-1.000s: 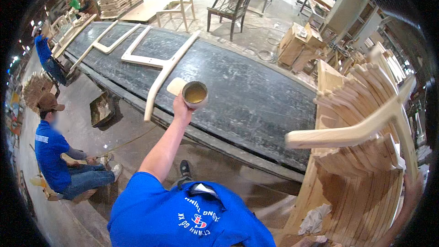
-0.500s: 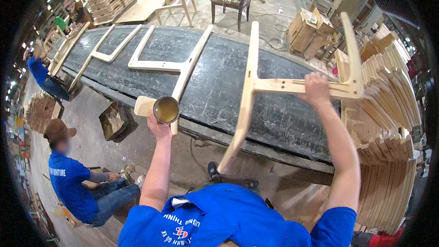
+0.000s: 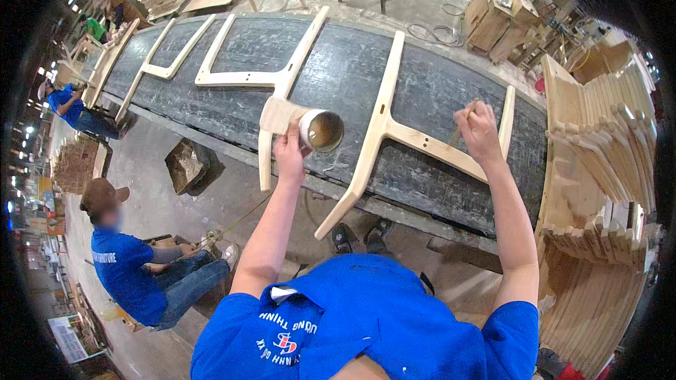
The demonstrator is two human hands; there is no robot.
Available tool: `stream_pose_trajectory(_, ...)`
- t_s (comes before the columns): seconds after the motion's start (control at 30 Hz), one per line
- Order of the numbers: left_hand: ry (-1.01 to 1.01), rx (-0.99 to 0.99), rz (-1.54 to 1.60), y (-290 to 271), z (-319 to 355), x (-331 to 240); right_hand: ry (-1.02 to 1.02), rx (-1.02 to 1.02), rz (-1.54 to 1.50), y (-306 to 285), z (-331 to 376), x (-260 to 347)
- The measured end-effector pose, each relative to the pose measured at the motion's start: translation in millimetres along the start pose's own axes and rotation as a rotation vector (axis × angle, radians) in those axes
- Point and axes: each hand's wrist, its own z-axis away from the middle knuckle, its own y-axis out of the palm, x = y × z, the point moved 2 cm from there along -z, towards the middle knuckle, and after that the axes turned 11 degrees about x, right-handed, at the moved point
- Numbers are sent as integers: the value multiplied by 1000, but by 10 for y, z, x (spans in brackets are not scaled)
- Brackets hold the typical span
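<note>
My left hand (image 3: 290, 156) is closed round a white round cup (image 3: 325, 131) with something brownish inside. A flat pale wooden piece (image 3: 280, 115) sits against the cup; I cannot tell whether the two are joined. My right hand (image 3: 480, 132) pinches a thin stick (image 3: 458, 131) above the crossbar of a pale wooden chair side frame (image 3: 384, 127). That frame lies on the dark table (image 3: 338, 77), one leg reaching past its near edge. A similar side frame (image 3: 243, 79) lies to its left, partly behind the cup and wooden piece.
Another side frame (image 3: 160, 69) lies farther left on the table. Stacked curved wooden parts (image 3: 598, 134) rise at the right. A co-worker in blue (image 3: 130, 267) sits at the lower left, near a dark bin (image 3: 190, 167) on the floor. Wooden boxes (image 3: 496, 21) stand beyond the table.
My right hand has let go of the right-hand side frame, which now lies on the table, and shows the thin stick. My left hand has moved right and up with the cup.
</note>
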Motion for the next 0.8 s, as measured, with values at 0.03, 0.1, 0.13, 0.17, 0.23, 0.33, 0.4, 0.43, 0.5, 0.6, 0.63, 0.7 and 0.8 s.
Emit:
stream_pose_trajectory(0.03, 25, 22, -21, 160, -41, -27, -22, -11, -26, -144, -69, 109)
stream_pose_trajectory(0.1, 83, 85, -65, 493, -131, -108, 192, -25, -657, -253, -25, 152)
stream_pose_trajectory(0.13, 100, 106, -75, 636, -159, -142, 291, -40, -975, -244, 0, 154)
stream_pose_trajectory(0.17, 116, 128, -84, 771, -188, -164, 199, -63, -1115, -189, -1, 188)
stream_pose_trajectory(0.23, 123, 127, -161, 985, -208, -225, 80, -59, -1307, -61, -59, 311)
stream_pose_trajectory(0.33, 221, 266, -253, 1159, -210, -252, 32, -65, -1410, 188, -186, 392)
stream_pose_trajectory(0.4, 268, 226, -246, 1273, -220, -261, 17, -135, -1373, 364, -230, 366)
stream_pose_trajectory(0.43, 290, 218, -231, 1303, -214, -276, 15, -184, -1313, 420, -234, 371)
stream_pose_trajectory(0.5, 319, 212, -203, 1350, -207, -309, 62, -133, -1282, 486, -164, 323)
stream_pose_trajectory(0.6, 398, 195, -136, 1268, -228, -281, -39, -227, -1299, 405, -188, 355)
stream_pose_trajectory(0.63, 423, 186, -129, 1289, -252, -298, -82, -286, -1296, 347, -243, 352)
stream_pose_trajectory(0.7, 474, 166, -114, 1309, -306, -350, -72, -190, -1308, 337, -293, 385)
stream_pose_trajectory(0.8, 570, 179, -72, 1414, -354, -485, -125, -233, -1323, 314, -389, 362)
